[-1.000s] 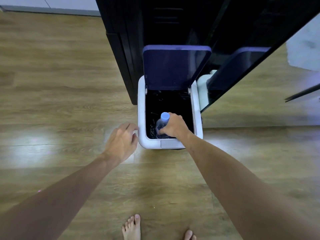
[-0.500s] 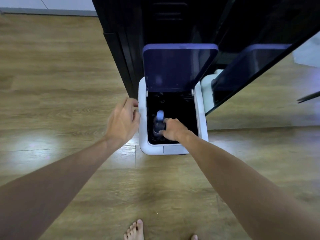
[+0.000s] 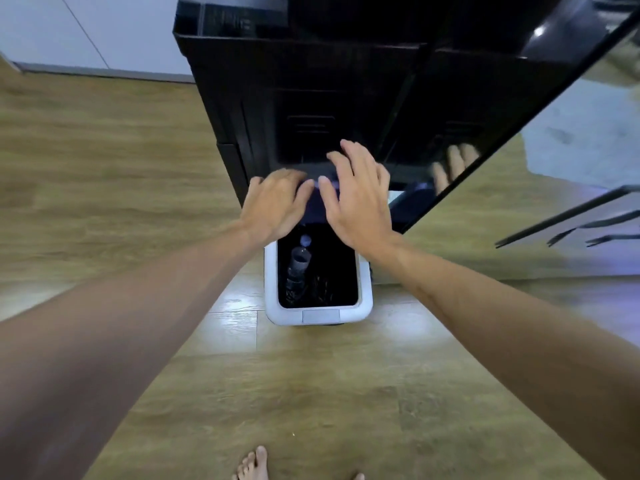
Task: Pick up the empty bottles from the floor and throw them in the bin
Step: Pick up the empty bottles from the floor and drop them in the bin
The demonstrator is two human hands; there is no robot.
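Bottle in bin, below both hands' fingers; fingers straight, holding nothing, over lid.

A white bin stands on the wooden floor, backed against a black cabinet. Inside the bin, toward its left wall, a clear bottle with a blue cap lies on the dark liner. Above the bin's far edge, the left hand and right hand are on the blue lid, fingers straight, nearly touching each other. A bare foot shows on the floor well in front of the bin.
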